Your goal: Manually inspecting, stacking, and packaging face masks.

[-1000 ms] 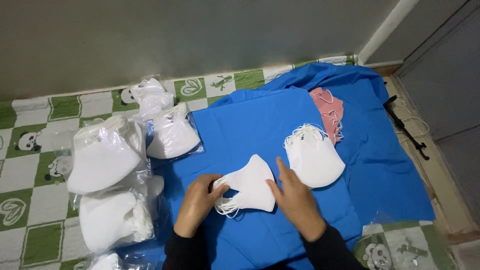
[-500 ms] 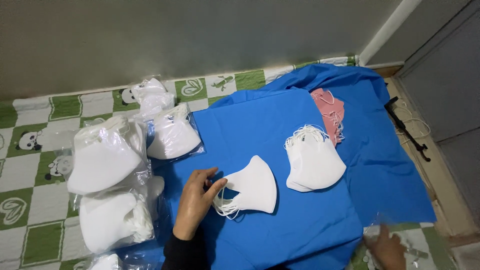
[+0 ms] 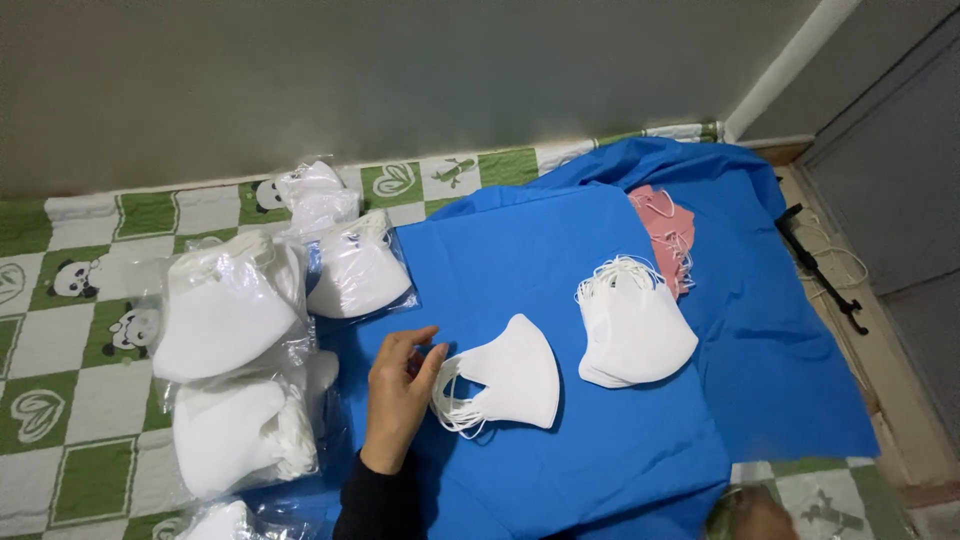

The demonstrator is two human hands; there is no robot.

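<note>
A small stack of white masks [image 3: 510, 380] is seen lying flat on a blue cloth [image 3: 560, 270], with the ear loops bunched at its left edge. The left hand [image 3: 398, 395] is laid beside that edge, palm down; its fingers [image 3: 432, 362] are loosely spread and released, the tips touching the loops and the stack's left corner, with nothing grasped. The wrist is covered by a dark sleeve [image 3: 380, 505].

The right hand [image 3: 750, 515] is shown only as a blurred patch at the lower right edge of the view, well apart from the stack; whether its fingers are clenched or released cannot be told.

A taller pile of white masks [image 3: 635, 330] is placed just to the right of the stack, not touching it, also on the cloth. Behind that pile a few pink masks [image 3: 668, 232] are spread on the cloth. To the left, several clear bags of white masks [image 3: 225, 310] are heaped partly on the cloth and partly on a green and white checked mat [image 3: 60, 400] printed with pandas. The mat and cloth are bounded at the back by a grey wall [image 3: 400, 80]. A black strap [image 3: 815, 265] with a thin white cord is seen on the floor to the right of the cloth.
</note>
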